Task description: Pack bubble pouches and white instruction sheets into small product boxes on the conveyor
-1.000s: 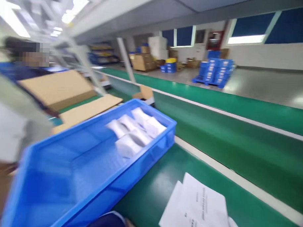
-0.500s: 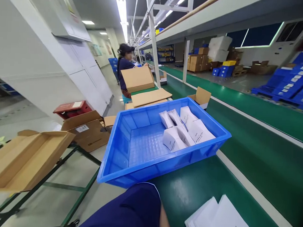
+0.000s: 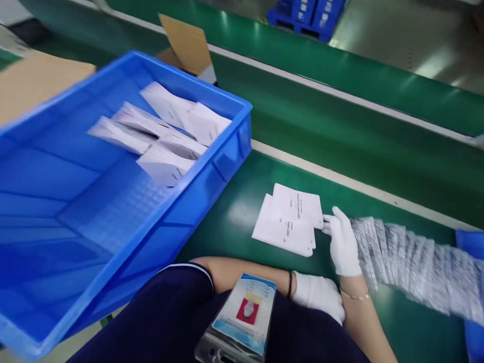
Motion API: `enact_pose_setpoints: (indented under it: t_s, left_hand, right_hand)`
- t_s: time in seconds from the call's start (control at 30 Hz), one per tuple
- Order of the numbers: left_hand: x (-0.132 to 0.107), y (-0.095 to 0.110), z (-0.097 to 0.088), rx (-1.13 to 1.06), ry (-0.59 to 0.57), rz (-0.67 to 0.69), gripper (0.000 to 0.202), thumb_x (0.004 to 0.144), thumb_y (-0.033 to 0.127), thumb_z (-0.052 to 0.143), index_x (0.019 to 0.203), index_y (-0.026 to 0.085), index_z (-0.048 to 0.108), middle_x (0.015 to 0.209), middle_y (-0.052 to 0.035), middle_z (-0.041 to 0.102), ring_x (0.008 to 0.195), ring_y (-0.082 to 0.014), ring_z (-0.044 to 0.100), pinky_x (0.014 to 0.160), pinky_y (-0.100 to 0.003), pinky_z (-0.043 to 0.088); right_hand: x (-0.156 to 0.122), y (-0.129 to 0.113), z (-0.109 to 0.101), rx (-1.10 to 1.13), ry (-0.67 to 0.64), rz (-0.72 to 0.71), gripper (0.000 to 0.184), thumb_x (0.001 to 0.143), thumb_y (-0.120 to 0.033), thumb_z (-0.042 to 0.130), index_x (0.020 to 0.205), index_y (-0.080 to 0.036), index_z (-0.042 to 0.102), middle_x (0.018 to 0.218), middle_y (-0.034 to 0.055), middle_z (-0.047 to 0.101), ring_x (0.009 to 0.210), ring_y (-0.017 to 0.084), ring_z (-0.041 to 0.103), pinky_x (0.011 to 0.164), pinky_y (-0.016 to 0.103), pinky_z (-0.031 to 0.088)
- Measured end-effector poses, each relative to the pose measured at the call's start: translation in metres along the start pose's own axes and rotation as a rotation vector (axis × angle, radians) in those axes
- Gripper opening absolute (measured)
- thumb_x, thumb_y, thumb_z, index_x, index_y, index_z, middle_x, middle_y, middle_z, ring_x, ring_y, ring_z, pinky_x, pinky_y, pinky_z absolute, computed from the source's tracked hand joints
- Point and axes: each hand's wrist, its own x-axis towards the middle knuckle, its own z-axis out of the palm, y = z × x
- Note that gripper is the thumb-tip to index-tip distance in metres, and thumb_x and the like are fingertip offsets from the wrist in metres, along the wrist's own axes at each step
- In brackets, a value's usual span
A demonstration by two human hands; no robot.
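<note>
A person in a dark top, both hands in white gloves, sits or stands at a green work surface (image 3: 241, 208). Right of center in the frame, a small overlapping pile of printed white papers (image 3: 288, 220) lies flat on it. The right hand (image 3: 342, 246) is at the pile's right edge, thumb apart from the fingers, fingertips at or just beside the paper. The left hand (image 3: 319, 299) is below, near the right wrist; its fingers are hidden, so its grip cannot be told. A large blue bin (image 3: 213, 194) fills the left side, with bundles of white papers (image 3: 168, 131) toward its upper right end. At the right of the frame, clear plastic packets (image 3: 421, 267) overlap in a row. An open cardboard box (image 3: 189, 44) is behind the bin.
</note>
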Motion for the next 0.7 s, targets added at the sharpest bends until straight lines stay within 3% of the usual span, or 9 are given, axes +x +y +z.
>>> enact_pose_setpoints:
  t_s: [0.1,0.23,0.33,0.47,0.53,0.63,0.7]
  left_hand:
    - [-0.001,0.003,0.006,-0.05,0.115,0.129,0.021,0.09,0.031,0.054,0.077,0.025,0.07,0.086,-0.0048,0.072,0.083,-0.0199,0.067,0.066,-0.036,0.049]
    - [-0.022,0.005,-0.012,-0.024,0.169,0.088,0.023,0.092,0.026,0.05,0.078,0.022,0.068,0.086,-0.005,0.071,0.079,-0.0207,0.064,0.065,-0.038,0.044]
    - [-0.044,0.009,-0.033,0.014,0.206,0.074,0.024,0.094,0.022,0.046,0.088,0.02,0.069,0.095,-0.0038,0.071,0.086,-0.0195,0.062,0.072,-0.037,0.044]
    - [-0.09,0.019,-0.068,-0.16,0.342,0.01,0.027,0.095,0.022,0.042,0.103,0.025,0.068,0.117,-0.0004,0.067,0.099,-0.017,0.064,0.088,-0.033,0.049]
    - [-0.119,0.023,-0.083,-0.259,0.58,-0.191,0.029,0.096,0.028,0.04,0.107,0.025,0.067,0.122,-0.0006,0.066,0.107,-0.0177,0.062,0.096,-0.034,0.05]
    - [-0.157,0.017,-0.09,-0.248,1.061,-0.806,0.037,0.097,0.038,0.038,0.124,0.025,0.06,0.129,-0.0038,0.061,0.122,-0.0224,0.055,0.105,-0.043,0.045]
    - [-0.172,0.007,-0.083,-0.284,1.172,-1.051,0.048,0.095,0.045,0.041,0.138,0.024,0.047,0.136,-0.0084,0.055,0.124,-0.0256,0.053,0.104,-0.047,0.045]
  right_hand:
    - [0.011,-0.004,0.0,-0.215,-0.063,0.108,0.074,0.094,-0.063,0.046,0.15,-0.017,0.031,0.1,0.0079,0.064,0.083,0.026,0.063,0.084,0.045,0.052]
    - [0.029,-0.015,0.003,-0.392,-0.093,0.2,0.092,0.081,-0.058,0.067,0.152,-0.015,0.027,0.086,0.0049,0.064,0.076,0.027,0.062,0.082,0.045,0.051]
    - [0.039,-0.018,0.006,-0.172,-0.108,0.232,0.102,0.071,-0.049,0.077,0.151,-0.009,0.028,0.082,0.0034,0.061,0.067,0.023,0.06,0.063,0.035,0.054]
    - [0.029,-0.014,-0.001,0.205,-0.14,0.175,0.076,0.073,-0.048,0.075,0.134,-0.01,0.052,0.09,0.006,0.063,0.069,0.019,0.058,0.048,0.023,0.049]
    - [0.018,-0.014,-0.007,0.307,-0.148,0.137,0.06,0.077,-0.046,0.074,0.124,-0.012,0.059,0.098,0.0075,0.063,0.071,0.018,0.058,0.047,0.021,0.048]
    - [0.001,-0.021,-0.013,0.361,-0.16,0.106,0.05,0.08,-0.043,0.074,0.118,-0.014,0.062,0.1,0.0076,0.064,0.069,0.017,0.056,0.049,0.023,0.048]
    - [-0.006,-0.027,-0.013,0.342,-0.166,0.104,0.048,0.079,-0.045,0.073,0.115,-0.014,0.063,0.094,0.0071,0.064,0.065,0.017,0.056,0.05,0.025,0.049]
